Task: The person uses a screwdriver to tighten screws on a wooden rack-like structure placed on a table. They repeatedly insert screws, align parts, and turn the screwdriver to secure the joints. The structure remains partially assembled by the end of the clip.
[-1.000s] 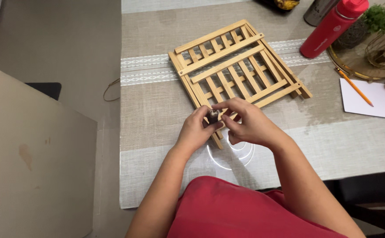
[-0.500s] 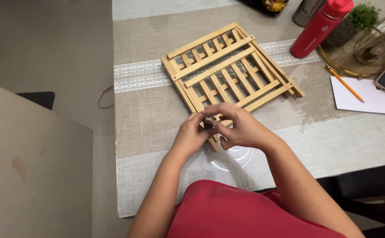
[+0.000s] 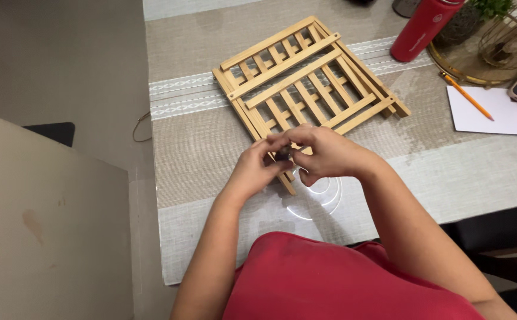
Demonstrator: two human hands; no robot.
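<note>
Shifted rightward in view: folded slatted wooden rack (image 3: 306, 83)

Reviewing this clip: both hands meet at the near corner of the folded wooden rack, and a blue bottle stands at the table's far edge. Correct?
Not quite: the bottle is red, not blue, as the head view shows. Both hands, left hand and right hand, do meet at the wooden rack's near corner.

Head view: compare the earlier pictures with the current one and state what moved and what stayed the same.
Little changed. The left hand and right hand stay pressed together around a small dark object at the near corner of the folded slatted wooden rack. Only the camera shifted slightly. The rack, red cylindrical bottle and orange pencil lie as before.
</note>
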